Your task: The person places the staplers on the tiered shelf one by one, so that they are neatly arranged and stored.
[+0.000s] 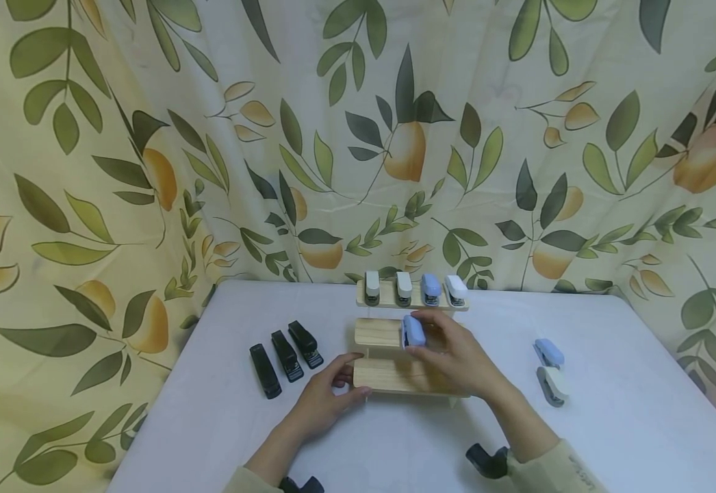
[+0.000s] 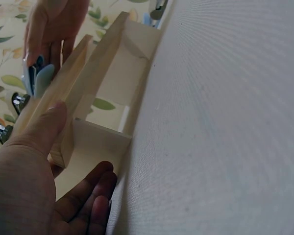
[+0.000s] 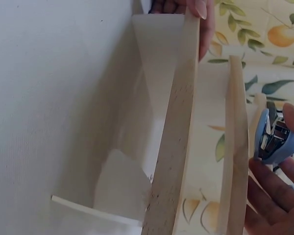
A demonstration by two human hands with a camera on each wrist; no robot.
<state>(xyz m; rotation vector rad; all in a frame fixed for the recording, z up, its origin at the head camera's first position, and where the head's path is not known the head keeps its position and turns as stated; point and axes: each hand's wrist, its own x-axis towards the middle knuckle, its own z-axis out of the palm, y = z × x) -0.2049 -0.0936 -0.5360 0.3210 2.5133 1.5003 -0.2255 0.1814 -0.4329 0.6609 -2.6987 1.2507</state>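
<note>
My right hand (image 1: 456, 349) pinches a small blue stapler (image 1: 414, 331) between thumb and fingers, over the middle board (image 1: 378, 332) of a three-tier wooden rack. In the right wrist view, the metal inside of that stapler (image 3: 277, 139) shows. My left hand (image 1: 324, 404) holds the left end of the lowest board (image 1: 395, 375), its thumb (image 2: 51, 125) on the wood and its lower fingers loosely bent beside the pale side support (image 2: 103, 134). On the top board (image 1: 418, 297) several small staplers stand in a row, among them a blue stapler (image 1: 430, 287) and a white stapler (image 1: 456, 289).
Three black staplers (image 1: 287, 355) lie side by side on the white table (image 1: 198, 424), left of the rack. To the right lie another blue stapler (image 1: 549, 352) and a white and grey stapler (image 1: 553, 385). A leaf-and-fruit patterned curtain (image 1: 309, 150) hangs behind the table.
</note>
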